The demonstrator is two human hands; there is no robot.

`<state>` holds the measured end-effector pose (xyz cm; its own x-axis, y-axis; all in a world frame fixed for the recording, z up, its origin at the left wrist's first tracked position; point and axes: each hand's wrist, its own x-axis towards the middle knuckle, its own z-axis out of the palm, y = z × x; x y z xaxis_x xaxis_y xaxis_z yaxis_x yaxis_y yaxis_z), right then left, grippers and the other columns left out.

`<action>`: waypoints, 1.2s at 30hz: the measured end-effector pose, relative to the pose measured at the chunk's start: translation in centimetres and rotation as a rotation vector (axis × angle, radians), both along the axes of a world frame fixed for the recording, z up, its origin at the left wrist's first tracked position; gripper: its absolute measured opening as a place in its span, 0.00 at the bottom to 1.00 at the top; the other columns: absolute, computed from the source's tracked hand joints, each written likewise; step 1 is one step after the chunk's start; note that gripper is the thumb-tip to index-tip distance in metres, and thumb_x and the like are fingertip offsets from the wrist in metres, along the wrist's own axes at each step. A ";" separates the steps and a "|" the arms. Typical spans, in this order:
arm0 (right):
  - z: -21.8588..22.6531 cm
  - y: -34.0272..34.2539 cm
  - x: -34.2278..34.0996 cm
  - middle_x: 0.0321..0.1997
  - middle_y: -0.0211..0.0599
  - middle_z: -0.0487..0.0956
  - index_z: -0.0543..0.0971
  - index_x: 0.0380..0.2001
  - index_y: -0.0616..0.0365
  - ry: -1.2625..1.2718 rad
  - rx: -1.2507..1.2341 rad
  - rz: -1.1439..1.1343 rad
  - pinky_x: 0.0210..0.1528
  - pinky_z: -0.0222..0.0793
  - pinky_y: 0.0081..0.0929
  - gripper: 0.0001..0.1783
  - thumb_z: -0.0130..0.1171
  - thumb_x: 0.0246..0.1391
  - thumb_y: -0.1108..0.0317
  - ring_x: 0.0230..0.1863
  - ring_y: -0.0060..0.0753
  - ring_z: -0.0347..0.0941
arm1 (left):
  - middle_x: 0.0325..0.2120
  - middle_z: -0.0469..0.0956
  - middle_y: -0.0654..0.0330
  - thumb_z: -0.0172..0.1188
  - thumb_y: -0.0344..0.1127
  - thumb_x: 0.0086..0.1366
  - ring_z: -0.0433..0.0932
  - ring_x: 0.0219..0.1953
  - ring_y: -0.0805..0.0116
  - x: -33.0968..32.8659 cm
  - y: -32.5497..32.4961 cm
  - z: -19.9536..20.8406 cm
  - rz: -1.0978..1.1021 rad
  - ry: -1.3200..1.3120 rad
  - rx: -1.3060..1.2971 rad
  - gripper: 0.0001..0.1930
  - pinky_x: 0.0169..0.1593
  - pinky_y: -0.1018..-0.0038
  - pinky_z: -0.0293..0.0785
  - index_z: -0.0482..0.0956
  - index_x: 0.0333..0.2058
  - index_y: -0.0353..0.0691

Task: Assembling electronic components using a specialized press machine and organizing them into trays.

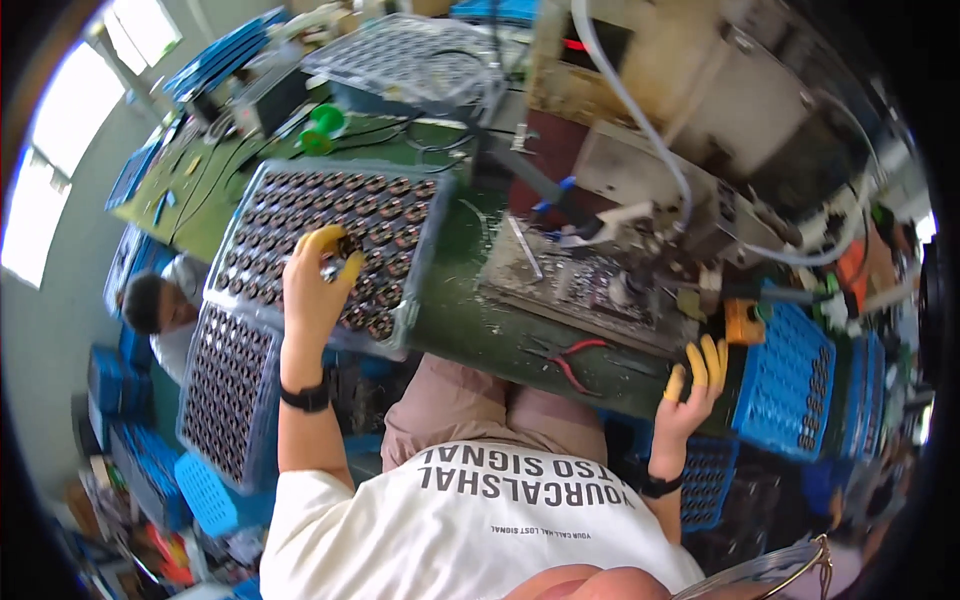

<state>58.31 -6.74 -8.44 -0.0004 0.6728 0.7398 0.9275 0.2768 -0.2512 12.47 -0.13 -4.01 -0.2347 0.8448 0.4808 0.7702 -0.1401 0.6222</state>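
Over the clear plastic tray (228,262), my left hand (318,275) has yellow finger covers on its thumb and fingertips. Its fingers are closed around a small round dark part (349,245) at the level of the tray's rows. Similar round parts with coppery tops (385,290) fill the tray. My right hand (695,388), also in yellow finger covers, is at the bench's front right edge. Its fingers are apart and curl upward, with no held thing showing. Nearby stands a grimy bench machine (640,290) with a metal base plate (540,300).
Red-handled pliers (572,365) lie on the green bench (450,320). To the right is a blue tray (775,370) with some round parts. Another filled tray (272,400) sits lower left, near another person (165,310). A hose (640,120) hangs over the machine; a green spool (322,128) stands behind.
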 end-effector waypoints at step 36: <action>0.0 -0.3 -0.2 0.51 0.41 0.77 0.80 0.43 0.58 0.089 0.004 -0.027 0.63 0.58 0.42 0.12 0.58 0.54 0.76 0.60 0.51 0.67 | 0.34 0.75 0.59 0.69 0.23 0.52 0.74 0.29 0.75 8.1 1.6 -2.1 -0.275 -0.301 0.018 0.21 0.31 0.81 0.73 0.79 0.46 0.35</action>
<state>58.10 -7.02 -8.46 0.0840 0.6689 0.7386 0.9087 0.2527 -0.3323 20.55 1.43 -6.08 -0.1337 0.8879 0.4402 0.4865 -0.3282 0.8097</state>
